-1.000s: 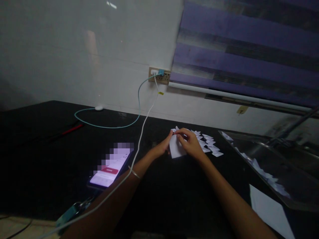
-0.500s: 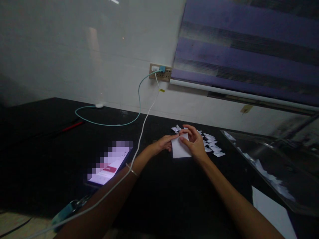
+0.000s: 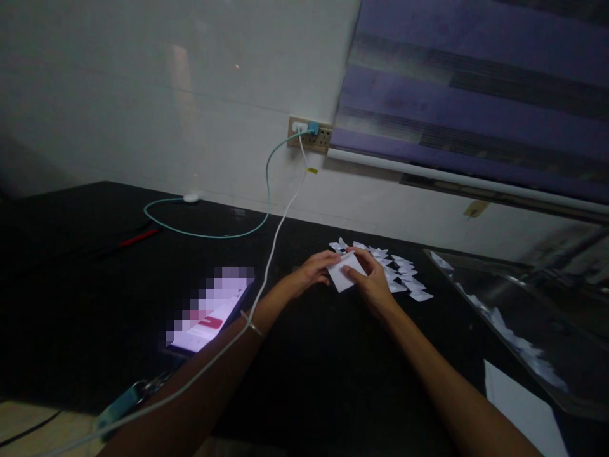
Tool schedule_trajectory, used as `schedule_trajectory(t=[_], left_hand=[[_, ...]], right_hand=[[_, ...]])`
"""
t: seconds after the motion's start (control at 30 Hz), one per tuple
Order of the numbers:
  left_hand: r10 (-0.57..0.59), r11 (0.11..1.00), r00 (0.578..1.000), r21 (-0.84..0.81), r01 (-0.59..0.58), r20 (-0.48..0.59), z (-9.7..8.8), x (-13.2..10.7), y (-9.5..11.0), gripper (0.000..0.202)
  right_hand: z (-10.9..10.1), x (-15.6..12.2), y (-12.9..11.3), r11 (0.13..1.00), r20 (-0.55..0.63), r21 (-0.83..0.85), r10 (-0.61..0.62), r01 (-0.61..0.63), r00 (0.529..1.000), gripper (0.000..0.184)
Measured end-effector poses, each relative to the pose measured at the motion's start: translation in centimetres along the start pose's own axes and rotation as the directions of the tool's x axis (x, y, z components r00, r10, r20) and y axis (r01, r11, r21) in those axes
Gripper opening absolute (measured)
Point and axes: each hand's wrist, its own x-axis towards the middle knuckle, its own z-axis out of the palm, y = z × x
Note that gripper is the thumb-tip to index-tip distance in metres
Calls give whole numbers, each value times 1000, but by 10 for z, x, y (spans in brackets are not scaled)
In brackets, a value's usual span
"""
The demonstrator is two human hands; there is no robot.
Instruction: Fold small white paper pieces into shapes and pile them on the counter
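Observation:
A small white sheet of paper (image 3: 343, 277) is held between my two hands above the dark countertop (image 3: 333, 368). My left hand (image 3: 314, 270) pinches its upper left corner. From the right, my right hand (image 3: 373, 279) grips it, the thumb lying on its face and the other fingers partly hidden behind. Just beyond and to the right of my hands lie several folded white paper pieces (image 3: 409, 279), set out in rows.
To the left a lit phone (image 3: 202, 324) lies near my forearm, with a teal strap (image 3: 118, 406) below it. A white cable (image 3: 273, 247) runs from the wall socket (image 3: 309, 134) across my left arm. Right are a sink (image 3: 537, 304), paper pieces (image 3: 523, 349) along its edge, and blank paper (image 3: 523, 406).
The paper between my hands looks smaller and is turned at an angle now. My right fingers have come down from their raised position and closed round its right side.

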Motion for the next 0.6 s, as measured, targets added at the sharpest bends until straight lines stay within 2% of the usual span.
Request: schedule_trajectory(t=[0.1, 0.17, 0.23, 0.37, 0.47, 0.57, 0.6], left_hand=[[1, 997, 999, -75, -3, -34, 2, 4, 0, 44], [-46, 991, 998, -129, 40, -44, 3, 7, 1, 49], [-98, 981, 994, -171, 90, -42, 3, 8, 4, 58], [-107, 972, 994, -213, 103, -5, 0, 8, 6, 76], [-114, 976, 993, -183, 114, 8, -2, 9, 2, 82], [-56, 996, 998, -72, 56, 4, -2, 9, -4, 69], [-34, 999, 998, -27, 35, 46, -2, 7, -5, 67]], right_hand=[[5, -1, 8, 999, -85, 38, 15, -12, 996, 46], [9, -2, 11, 995, -123, 97, 47, -35, 991, 45], [12, -3, 12, 980, -123, 187, 87, -63, 989, 41], [16, -4, 7, 943, -94, 318, 131, -95, 987, 27], [17, -4, 4, 932, -86, 347, 146, -108, 986, 20], [18, -5, 1, 924, -68, 361, 159, -124, 985, 19], [19, -6, 1, 922, -67, 365, 163, -127, 984, 20]])
